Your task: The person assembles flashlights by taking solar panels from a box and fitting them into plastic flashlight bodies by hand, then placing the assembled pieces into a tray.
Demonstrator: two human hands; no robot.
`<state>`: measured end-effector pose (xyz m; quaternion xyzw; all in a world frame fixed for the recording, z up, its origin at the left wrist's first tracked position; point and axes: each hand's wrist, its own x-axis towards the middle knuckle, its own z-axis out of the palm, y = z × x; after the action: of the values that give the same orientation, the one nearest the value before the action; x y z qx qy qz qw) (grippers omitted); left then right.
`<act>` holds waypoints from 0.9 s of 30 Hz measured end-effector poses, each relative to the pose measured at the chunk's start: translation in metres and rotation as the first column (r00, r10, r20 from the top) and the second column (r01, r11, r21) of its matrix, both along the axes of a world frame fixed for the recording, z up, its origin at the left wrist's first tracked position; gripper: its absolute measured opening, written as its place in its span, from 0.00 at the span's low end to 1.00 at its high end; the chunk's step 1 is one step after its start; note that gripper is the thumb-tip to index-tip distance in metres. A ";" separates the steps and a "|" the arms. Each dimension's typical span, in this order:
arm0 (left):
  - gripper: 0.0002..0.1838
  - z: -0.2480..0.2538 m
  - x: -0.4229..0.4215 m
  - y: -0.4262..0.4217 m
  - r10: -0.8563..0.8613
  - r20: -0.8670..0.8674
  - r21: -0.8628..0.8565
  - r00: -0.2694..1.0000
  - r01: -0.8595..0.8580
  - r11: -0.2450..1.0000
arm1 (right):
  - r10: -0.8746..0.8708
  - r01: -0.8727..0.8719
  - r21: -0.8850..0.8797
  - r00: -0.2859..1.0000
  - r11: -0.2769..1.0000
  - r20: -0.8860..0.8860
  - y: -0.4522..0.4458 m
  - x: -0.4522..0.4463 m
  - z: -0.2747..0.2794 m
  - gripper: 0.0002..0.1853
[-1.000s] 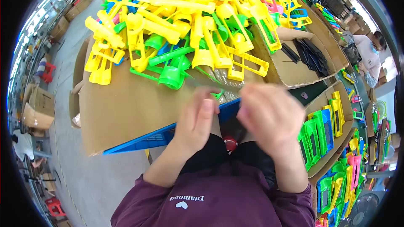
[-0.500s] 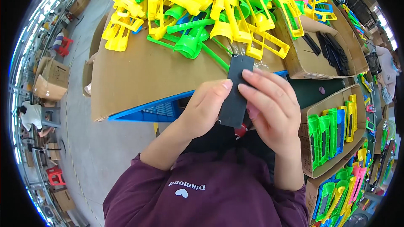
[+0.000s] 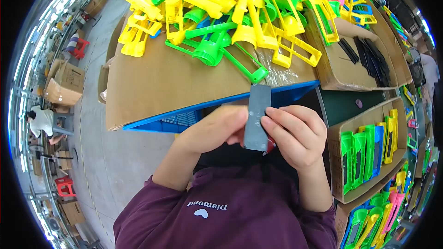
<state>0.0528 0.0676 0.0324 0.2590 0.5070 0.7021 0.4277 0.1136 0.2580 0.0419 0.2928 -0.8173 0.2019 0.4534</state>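
Observation:
In front of my chest, a flat dark grey rectangular strip [image 3: 259, 115] is held lengthwise between both hands. My left hand [image 3: 219, 129] is closed on its left edge with the thumb near the middle. At the right edge, the thumb and fingers of my right hand [image 3: 297, 133] pinch it. Its broad face has a dull sheen and small pale marks. Something red [image 3: 271, 145] shows partly behind its lower end. Just beyond the upper end lies a green plastic frame [image 3: 254, 71], part of the pile on the cardboard.
A heap of yellow, green and blue plastic frames [image 3: 217, 7] covers the far part of the cardboard sheet [image 3: 157, 83]. An open box [image 3: 332, 78] on the right holds black strips [image 3: 371, 62]. Nearer boxes contain upright frames [image 3: 357, 157]. Another person [image 3: 40, 121] sits far left.
Both hands have drawn the strip down toward my body. Its face has tilted and looks lighter, and my right fingers have moved from lying over it to its edge.

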 end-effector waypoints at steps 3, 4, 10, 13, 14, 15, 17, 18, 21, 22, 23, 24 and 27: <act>0.16 0.001 0.011 0.003 0.036 -0.278 0.040 0.960 -0.026 0.999 | -0.013 0.013 -0.014 1.000 1.000 -0.005 0.001 -0.003 -0.007 0.18; 0.14 0.007 0.008 0.000 -0.019 -0.196 -0.079 0.980 0.004 0.997 | -0.012 0.012 -0.013 1.000 1.000 -0.001 0.000 -0.004 -0.008 0.16; 0.15 0.006 -0.010 -0.006 0.131 -0.150 -0.295 0.980 -0.171 0.940 | 0.025 -0.027 0.022 0.996 0.999 0.087 -0.007 -0.004 -0.014 0.13; 0.13 0.019 -0.047 -0.012 0.493 -0.682 -0.233 0.541 -0.799 0.555 | 0.017 -0.016 -0.011 0.989 1.000 0.148 -0.007 -0.002 -0.016 0.13; 0.13 0.022 -0.074 -0.020 0.352 -0.928 0.019 0.122 -0.928 0.372 | 0.013 -0.009 -0.026 0.987 1.000 0.157 -0.007 -0.001 -0.018 0.13; 0.14 0.022 -0.106 -0.032 0.100 -0.943 0.332 -0.317 -0.910 0.248 | 0.008 -0.001 -0.041 0.986 0.999 0.165 -0.007 -0.001 -0.019 0.13; 0.18 0.024 -0.165 -0.051 -0.062 -0.801 0.558 -0.596 -0.780 0.285 | 0.019 -0.008 -0.064 0.985 0.998 0.174 -0.010 -0.002 -0.018 0.13; 0.18 0.020 -0.185 -0.058 -0.066 -0.816 0.529 -0.574 -0.788 0.316 | 0.024 -0.011 -0.075 0.984 0.997 0.176 -0.012 -0.002 -0.017 0.12; 0.19 0.022 -0.212 -0.072 0.133 -0.895 0.444 -0.426 -0.820 0.361 | 0.040 -0.024 -0.085 0.980 0.996 0.193 -0.015 -0.002 -0.014 0.13; 0.17 0.033 -0.207 -0.075 0.329 -0.897 0.408 -0.295 -0.839 0.360 | 0.032 -0.013 -0.093 0.978 0.996 0.204 -0.014 -0.001 -0.013 0.14; 0.16 0.042 -0.202 -0.078 0.504 -0.852 0.364 -0.143 -0.853 0.374 | 0.023 -0.002 -0.101 0.977 0.995 0.212 -0.012 0.000 -0.014 0.14; 0.14 0.049 -0.198 -0.081 0.623 -0.773 0.451 -0.118 -0.793 0.409 | 0.016 0.009 -0.111 0.975 0.994 0.224 -0.008 0.000 -0.015 0.14; 0.10 0.059 -0.177 -0.086 0.862 -0.506 0.623 0.035 -0.676 0.393 | 0.015 0.022 -0.137 0.966 0.990 0.259 -0.004 0.000 -0.018 0.15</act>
<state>-0.1244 -0.0187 0.0910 0.2623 0.6127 0.6714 -0.3241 0.1137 0.2542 0.0242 0.2301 -0.8541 0.2940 0.3620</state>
